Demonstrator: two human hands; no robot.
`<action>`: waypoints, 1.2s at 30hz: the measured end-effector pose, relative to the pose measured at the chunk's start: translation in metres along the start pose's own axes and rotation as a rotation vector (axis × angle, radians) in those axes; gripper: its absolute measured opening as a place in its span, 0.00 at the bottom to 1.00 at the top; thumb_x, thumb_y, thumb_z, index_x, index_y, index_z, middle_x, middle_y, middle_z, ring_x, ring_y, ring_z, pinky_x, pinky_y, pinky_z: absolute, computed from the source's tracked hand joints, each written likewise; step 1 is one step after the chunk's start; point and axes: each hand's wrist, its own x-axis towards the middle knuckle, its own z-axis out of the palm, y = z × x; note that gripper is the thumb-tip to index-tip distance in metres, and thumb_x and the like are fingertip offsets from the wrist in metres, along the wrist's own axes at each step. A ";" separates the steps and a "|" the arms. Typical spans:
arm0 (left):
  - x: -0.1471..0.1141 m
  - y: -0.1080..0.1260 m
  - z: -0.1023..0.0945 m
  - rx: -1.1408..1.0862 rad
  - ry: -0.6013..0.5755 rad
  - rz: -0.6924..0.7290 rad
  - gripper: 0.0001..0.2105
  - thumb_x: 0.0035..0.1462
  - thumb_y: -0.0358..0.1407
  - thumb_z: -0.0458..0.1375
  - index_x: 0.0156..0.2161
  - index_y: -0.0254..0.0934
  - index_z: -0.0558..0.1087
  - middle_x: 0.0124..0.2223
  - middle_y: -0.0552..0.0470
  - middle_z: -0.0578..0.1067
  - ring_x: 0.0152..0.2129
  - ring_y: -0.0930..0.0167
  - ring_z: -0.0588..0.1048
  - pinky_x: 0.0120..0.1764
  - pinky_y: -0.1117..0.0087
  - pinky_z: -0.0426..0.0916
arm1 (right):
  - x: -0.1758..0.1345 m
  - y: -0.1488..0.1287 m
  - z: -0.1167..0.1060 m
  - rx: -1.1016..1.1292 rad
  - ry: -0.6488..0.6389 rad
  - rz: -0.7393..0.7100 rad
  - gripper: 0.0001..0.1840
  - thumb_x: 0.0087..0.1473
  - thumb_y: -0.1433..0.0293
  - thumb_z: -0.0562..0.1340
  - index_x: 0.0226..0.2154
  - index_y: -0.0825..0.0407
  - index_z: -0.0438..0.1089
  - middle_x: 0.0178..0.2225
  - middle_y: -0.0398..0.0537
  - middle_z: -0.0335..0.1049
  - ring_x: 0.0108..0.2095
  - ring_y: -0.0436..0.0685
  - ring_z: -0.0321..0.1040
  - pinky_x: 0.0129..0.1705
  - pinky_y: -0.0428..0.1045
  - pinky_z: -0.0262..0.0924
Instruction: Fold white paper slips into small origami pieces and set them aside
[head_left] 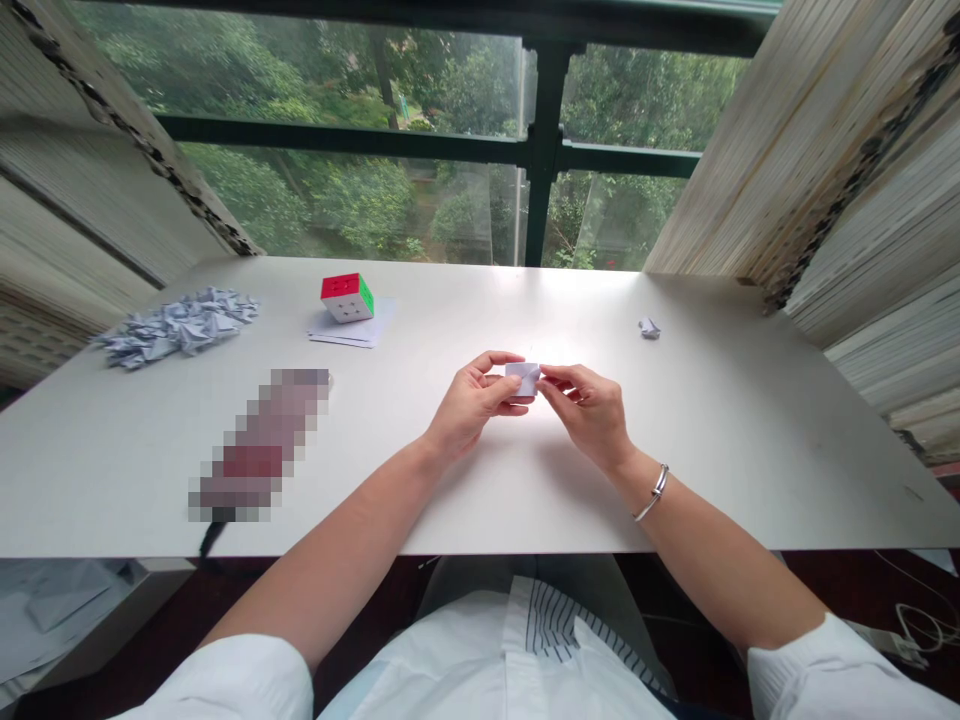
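Observation:
A small folded piece of white paper [525,372] is held just above the white table, near its middle. My left hand [474,405] grips it from the left, thumb across the front and fingers behind. At its right edge, my right hand [592,408] pinches the paper between thumb and fingertips. Creases show on the paper's face; the exact shape of the fold is too small to make out. A silver bracelet [654,490] circles my right wrist.
At the left lies a pile of folded papers [184,325]. A puzzle cube [349,298] rests on paper sheets [341,335]. A blurred-out object [259,450] with a black cord lies at front left. A small folded paper piece [649,328] sits at back right.

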 end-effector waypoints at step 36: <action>-0.002 0.005 -0.002 0.014 -0.041 -0.010 0.15 0.48 0.31 0.66 0.43 0.34 0.73 0.28 0.53 0.77 0.24 0.75 0.75 0.30 0.72 0.72 | 0.012 0.001 -0.020 0.106 -0.332 -0.222 0.09 0.54 0.75 0.61 0.37 0.49 0.74 0.34 0.45 0.67 0.28 0.47 0.66 0.29 0.45 0.67</action>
